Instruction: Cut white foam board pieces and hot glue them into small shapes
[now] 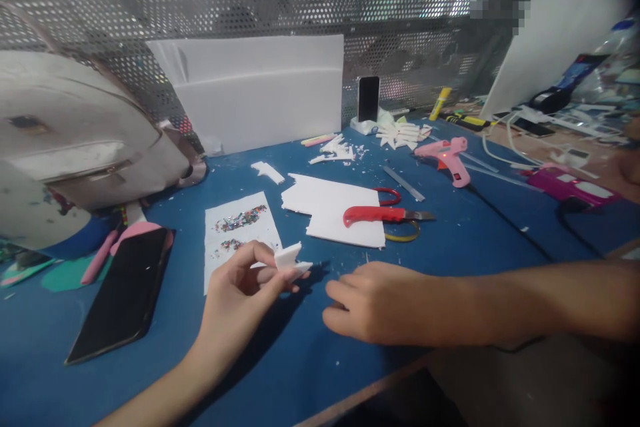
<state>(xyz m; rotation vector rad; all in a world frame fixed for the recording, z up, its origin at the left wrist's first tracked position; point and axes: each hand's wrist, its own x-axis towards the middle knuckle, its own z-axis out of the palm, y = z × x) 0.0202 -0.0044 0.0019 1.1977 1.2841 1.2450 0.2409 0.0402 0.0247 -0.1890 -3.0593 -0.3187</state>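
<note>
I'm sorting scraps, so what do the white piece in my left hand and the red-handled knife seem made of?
White piece: probably matte foam board, judging by its thick, pale edges, though card is possible. Knife: evenly colored red handle, likely smooth plastic; thin gray blade, apparently metal.

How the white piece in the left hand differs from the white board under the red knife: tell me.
The white piece is small; the white board is larger. The piece is held up in the left hand; the board lies on the blue table. The piece spreads into two flaps; the board is one flat sheet. Both are white.
</note>
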